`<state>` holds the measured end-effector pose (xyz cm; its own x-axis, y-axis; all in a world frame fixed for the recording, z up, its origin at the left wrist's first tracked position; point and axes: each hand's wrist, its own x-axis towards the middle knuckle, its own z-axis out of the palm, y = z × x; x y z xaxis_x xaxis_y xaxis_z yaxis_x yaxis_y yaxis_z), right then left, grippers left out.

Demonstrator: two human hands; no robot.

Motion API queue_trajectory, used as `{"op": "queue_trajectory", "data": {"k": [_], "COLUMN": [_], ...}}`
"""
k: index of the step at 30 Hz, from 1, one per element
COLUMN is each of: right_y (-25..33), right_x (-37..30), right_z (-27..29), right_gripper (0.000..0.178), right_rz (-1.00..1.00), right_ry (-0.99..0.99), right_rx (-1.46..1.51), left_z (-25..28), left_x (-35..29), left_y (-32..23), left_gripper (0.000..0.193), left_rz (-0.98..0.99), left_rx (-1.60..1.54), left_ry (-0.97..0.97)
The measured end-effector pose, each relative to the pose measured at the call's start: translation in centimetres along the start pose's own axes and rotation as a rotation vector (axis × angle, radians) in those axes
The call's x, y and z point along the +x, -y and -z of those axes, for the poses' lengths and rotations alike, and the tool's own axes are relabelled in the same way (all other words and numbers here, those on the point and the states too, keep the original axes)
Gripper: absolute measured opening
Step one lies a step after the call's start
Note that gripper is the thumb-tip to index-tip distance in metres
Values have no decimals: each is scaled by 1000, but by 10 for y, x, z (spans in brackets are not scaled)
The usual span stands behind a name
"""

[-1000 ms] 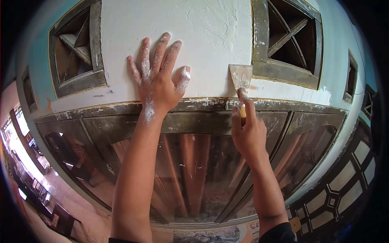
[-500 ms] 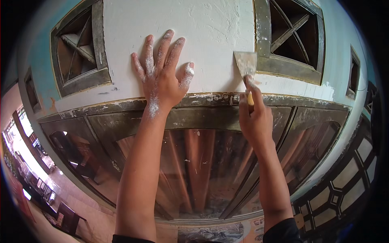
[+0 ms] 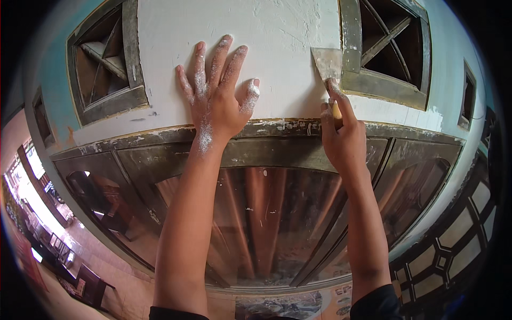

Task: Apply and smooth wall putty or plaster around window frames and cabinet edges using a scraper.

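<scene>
My left hand [image 3: 216, 98], dusted with white plaster, presses flat with fingers spread against the white plastered wall [image 3: 165, 48] above a window. My right hand [image 3: 344, 136] grips the handle of a putty knife [image 3: 327, 63], index finger laid along it. The metal blade lies against the wall beside the left edge of a grey vent frame [image 3: 349, 50]. The knife's handle is mostly hidden inside my fist.
A grey, plaster-smeared window frame [image 3: 288, 130] runs under both hands, with reflective glass panes [image 3: 266, 218] below it. Another square vent opening [image 3: 104, 64] sits at the upper left. A dark patterned grille [image 3: 448, 256] stands at the lower right. A room with furniture shows at far left.
My right hand has slid the putty knife upward along the wall next to the vent frame. My left hand stays pressed flat on the wall.
</scene>
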<state>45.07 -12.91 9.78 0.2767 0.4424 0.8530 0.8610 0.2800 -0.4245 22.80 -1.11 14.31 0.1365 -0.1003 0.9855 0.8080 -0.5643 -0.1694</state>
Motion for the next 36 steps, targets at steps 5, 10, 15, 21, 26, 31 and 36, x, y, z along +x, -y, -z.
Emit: {"op": "queue_trajectory", "data": {"k": [5, 10, 15, 21, 26, 31, 36], "right_y": [-11, 13, 14, 8, 18, 9, 15], "right_x": [-16, 7, -2, 3, 15, -5, -5], "right_z": [-9, 4, 10, 3, 11, 1, 6], "right_gripper": [48, 44, 48, 43, 43, 40, 40], "right_rz": [84, 1, 48, 99, 65, 109, 11], "right_ry": [-97, -43, -79, -117, -84, -131, -27], "right_rx": [75, -11, 26, 84, 2, 0, -30], "left_z": [2, 1, 1, 3, 0, 1, 1], "left_x": [2, 0, 0, 1, -1, 1, 0], "left_y": [-1, 2, -2, -1, 0, 0, 2], "left_gripper": [57, 57, 57, 57, 58, 58, 57], "left_rz": [5, 2, 13, 13, 9, -3, 1], "left_rx": [2, 13, 4, -6, -2, -20, -15], "left_ry": [-16, -13, -15, -14, -16, -33, -37]}}
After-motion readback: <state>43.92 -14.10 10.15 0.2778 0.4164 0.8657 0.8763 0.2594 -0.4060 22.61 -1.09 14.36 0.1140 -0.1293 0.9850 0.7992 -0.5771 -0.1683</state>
